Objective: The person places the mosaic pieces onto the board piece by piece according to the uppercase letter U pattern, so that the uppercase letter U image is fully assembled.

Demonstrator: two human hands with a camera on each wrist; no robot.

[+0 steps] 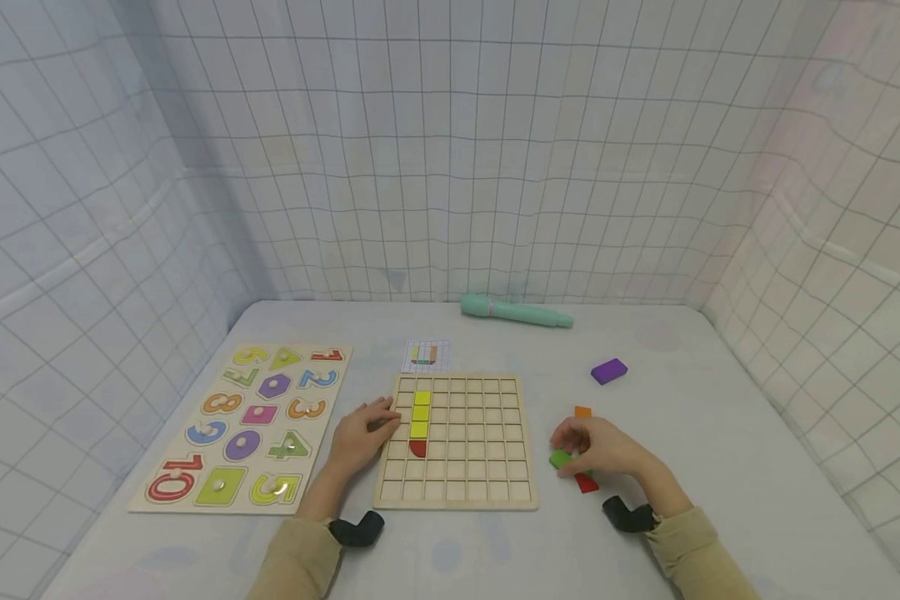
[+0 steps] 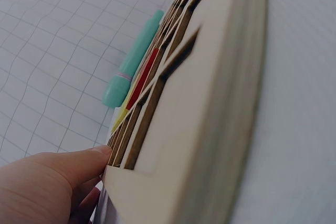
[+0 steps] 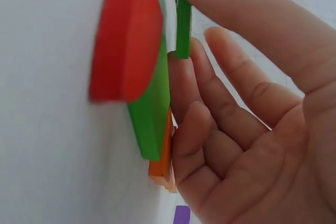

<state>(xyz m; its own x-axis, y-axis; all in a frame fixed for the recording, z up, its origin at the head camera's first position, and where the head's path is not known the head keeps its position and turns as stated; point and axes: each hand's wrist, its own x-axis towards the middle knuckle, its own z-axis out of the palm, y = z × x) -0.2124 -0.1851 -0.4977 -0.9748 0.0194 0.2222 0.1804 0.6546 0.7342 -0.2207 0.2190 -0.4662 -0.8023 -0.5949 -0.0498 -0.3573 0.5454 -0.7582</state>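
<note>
My left hand (image 1: 362, 433) rests against the left edge of a wooden grid board (image 1: 480, 507), its thumb touching the rim in the left wrist view. On the board stand several yellow square tiles (image 1: 420, 413) in a column, with a red round-cornered tile (image 1: 417, 448) below them. Right of the board, my right hand (image 1: 603, 446) pinches a green block (image 3: 183, 27) between thumb and fingers. Under that hand lie a red block (image 3: 126, 40), another green block (image 3: 152, 114) and an orange block (image 3: 161, 156), partly hidden from the head view.
A small card (image 1: 425, 356) with a coloured U pattern lies behind the board. A number puzzle board (image 1: 138, 500) takes up the left side. A teal pen-shaped thing (image 1: 517, 312) lies at the back, and a purple block (image 1: 609, 371) sits at the right.
</note>
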